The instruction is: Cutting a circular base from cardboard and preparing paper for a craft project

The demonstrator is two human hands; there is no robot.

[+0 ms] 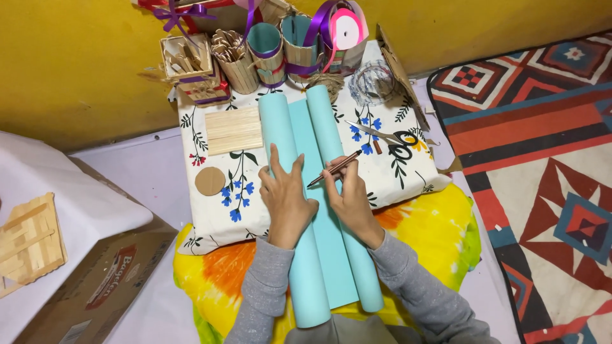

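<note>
Paper sheet (319, 191): light blue, both long edges curled into rolls, lying on the flowered cloth (210, 210); its long axis runs from the person's lap away toward the yellow wall (76, 70).
Left hand (287, 197): flat, fingers spread, pressing down the left roll; closed on nothing.
Right hand (347, 197): fingers pinched round a brown pen (334, 169), tip pointing left onto the flat strip between the rolls.
Risk: if the left hand lifts, the roll would likely spring inward over the strip and knock the pen, by my judgement.
Beside: cardboard disc (210, 181), raft of wooden sticks (233, 130), scissors (386, 136).
Far: stick-built cups (255, 57), ribbon spools (347, 28).
</note>
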